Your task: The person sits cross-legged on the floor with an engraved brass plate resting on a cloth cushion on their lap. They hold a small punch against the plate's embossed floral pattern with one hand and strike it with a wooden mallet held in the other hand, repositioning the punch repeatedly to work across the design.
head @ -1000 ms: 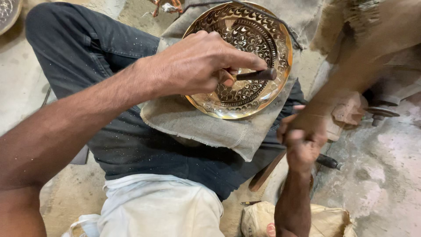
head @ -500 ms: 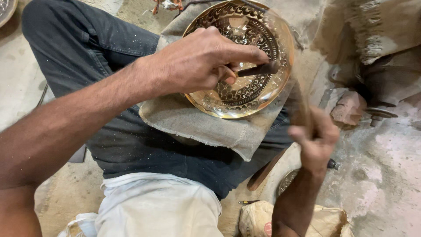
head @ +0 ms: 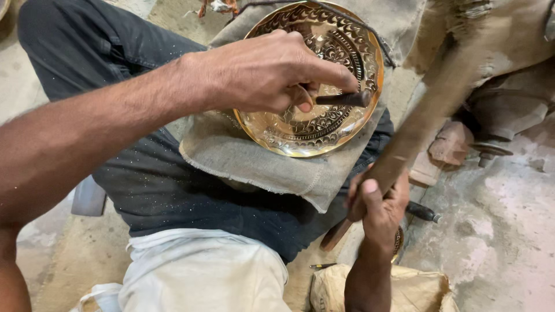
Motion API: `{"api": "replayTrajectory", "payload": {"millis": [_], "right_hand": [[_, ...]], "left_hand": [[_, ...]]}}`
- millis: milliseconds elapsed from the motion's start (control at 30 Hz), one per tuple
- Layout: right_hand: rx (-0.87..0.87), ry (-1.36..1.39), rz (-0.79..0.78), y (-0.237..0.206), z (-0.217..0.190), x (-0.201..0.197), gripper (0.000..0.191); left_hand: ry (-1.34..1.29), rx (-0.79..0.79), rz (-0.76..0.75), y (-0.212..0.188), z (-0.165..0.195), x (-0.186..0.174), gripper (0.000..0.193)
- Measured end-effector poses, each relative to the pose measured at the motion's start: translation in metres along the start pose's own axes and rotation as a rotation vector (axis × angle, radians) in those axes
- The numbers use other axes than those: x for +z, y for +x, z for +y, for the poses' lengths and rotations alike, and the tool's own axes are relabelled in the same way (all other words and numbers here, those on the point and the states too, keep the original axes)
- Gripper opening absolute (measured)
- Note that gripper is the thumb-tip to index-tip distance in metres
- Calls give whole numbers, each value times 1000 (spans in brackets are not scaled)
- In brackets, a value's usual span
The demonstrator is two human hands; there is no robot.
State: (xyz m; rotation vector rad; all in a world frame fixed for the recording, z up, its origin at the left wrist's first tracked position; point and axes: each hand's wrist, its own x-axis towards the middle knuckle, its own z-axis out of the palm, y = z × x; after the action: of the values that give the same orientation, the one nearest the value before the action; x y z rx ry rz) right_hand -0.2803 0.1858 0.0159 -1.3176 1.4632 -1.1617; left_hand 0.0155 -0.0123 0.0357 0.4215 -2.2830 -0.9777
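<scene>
Over the brass plate (head: 315, 86) — left hand (head: 272, 72) pinching a punch (head: 344, 99), right hand (head: 378, 205) fisted round a mallet (head: 416, 124) clear of the rim.

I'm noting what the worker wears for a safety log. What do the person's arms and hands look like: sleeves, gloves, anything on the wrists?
Both arms are bare as far as the view shows: no sleeves reach the forearms. The left hand and right hand wear no gloves, and no rings show on the fingers. No watch or band shows on either wrist. The fingernails look short.
</scene>
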Motion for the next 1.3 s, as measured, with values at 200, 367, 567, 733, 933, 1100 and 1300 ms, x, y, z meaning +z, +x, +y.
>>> {"api": "replayTrajectory", "payload": {"millis": [200,367,567,733,933,1100,1300], "right_hand": [[-91,-91,-113,-3,-7,4,39],[-244,-82,-186,5,-13,-2,31],[-148,-108,-240,4,-16,-9,33],[-60,84,-144,3,-14,-11,42],[-141,52,-150,4,-15,-10,43],[-46,-72,-185,7,-21,-12,40],[-102,-88,-169,9,-19,-10,39]], "left_hand": [[-3,7,13,0,1,2,58],[-39,-52,-17,0,3,-1,59],[-23,-24,-8,0,4,-2,61],[-19,-21,-15,2,3,-3,59],[15,25,9,4,2,-2,64],[-13,-27,-24,4,1,0,57],[5,-20,-29,6,0,0,58]]}}
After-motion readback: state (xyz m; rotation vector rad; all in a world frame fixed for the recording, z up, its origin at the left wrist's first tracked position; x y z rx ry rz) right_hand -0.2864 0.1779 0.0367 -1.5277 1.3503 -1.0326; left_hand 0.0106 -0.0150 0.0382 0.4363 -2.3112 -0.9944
